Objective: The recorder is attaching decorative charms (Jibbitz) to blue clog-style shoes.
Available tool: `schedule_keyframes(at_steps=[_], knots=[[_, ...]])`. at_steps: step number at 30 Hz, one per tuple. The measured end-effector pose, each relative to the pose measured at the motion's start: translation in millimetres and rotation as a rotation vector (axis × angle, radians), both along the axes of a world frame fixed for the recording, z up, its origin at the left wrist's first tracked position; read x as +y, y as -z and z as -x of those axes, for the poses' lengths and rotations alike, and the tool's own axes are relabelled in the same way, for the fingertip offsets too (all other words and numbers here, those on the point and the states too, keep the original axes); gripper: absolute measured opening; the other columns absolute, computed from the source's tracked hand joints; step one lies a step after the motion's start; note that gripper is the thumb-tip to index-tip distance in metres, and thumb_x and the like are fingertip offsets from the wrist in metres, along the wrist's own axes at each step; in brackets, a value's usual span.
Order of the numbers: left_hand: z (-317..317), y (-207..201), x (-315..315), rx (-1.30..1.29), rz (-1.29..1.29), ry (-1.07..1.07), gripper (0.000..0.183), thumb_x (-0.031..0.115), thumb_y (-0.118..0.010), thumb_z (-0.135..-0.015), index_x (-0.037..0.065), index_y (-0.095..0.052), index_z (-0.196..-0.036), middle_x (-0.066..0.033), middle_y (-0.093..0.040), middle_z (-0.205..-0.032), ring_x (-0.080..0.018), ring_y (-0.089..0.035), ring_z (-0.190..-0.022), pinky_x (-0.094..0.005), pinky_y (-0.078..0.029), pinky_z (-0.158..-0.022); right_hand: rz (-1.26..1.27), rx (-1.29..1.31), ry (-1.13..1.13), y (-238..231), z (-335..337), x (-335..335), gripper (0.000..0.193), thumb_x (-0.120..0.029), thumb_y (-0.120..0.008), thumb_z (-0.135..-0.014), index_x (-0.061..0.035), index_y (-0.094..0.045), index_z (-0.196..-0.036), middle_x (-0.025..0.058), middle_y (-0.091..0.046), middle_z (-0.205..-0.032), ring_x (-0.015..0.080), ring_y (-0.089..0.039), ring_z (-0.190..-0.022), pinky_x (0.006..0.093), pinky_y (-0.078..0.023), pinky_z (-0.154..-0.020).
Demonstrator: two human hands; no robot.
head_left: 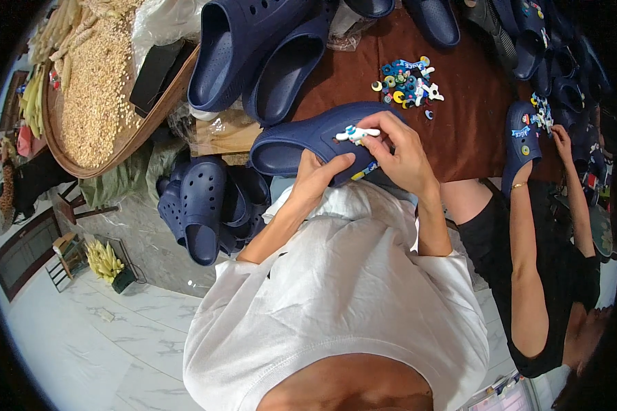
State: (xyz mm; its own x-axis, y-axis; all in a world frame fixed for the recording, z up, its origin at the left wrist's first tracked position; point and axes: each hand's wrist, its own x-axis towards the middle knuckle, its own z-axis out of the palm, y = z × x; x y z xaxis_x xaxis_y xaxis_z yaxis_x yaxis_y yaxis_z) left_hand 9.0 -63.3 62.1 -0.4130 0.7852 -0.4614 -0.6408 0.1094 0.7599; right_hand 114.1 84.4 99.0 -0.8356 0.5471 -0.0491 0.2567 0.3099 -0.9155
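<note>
A navy blue clog (298, 131) lies sideways in front of me, its heel end to the left. My left hand (317, 177) grips it at the near side of the opening, with the thumb on the upper and the fingers hidden inside. My right hand (406, 156) pinches a white and blue shoe charm (356, 133) at the upper's surface; I cannot tell whether its stem is in a hole. A yellow and blue charm (365, 171) sits on the clog's near side. Beyond it, a pile of colourful charms (408, 82) lies on the brown cloth (473, 130).
Larger navy clogs (219, 58) stand at the back left, more clogs (204, 195) at the lower left. A woven tray of corn kernels (99, 89) is further left. At right, a co-worker's hands (561, 142) handle a decorated clog (517, 133) and charms.
</note>
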Motion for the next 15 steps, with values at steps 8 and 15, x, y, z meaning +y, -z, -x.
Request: schedule_keyframes(at_steps=[8, 15], knots=[[-3, -7, 5, -0.121, 0.104, -0.096, 0.041, 0.012, -0.068, -0.087, 0.001, -0.057, -0.124, -0.0085, -0.066, -0.113, -0.0177, -0.065, -0.101, -0.0318, -0.051, -0.09, -0.191, -0.001, -0.044, 5, 5, -3, 0.012, -0.006, -0.063, -0.088, -0.002, -0.067, -0.099, 0.0101, -0.062, -0.084, 0.0215, -0.062, -0.067, 0.0317, -0.049, -0.063], [-8, 5, -2, -0.063, 0.021, -0.076, 0.037, 0.009, -0.066, -0.088, -0.001, -0.059, -0.122, -0.008, -0.066, -0.115, -0.0154, -0.063, -0.103, -0.0302, -0.05, -0.092, 0.023, -0.039, -0.006, 7, 0, 4, 0.013, -0.006, -0.065, -0.087, -0.0002, -0.068, -0.099, 0.009, -0.063, -0.081, 0.0151, -0.06, -0.063, 0.0281, -0.048, -0.061]])
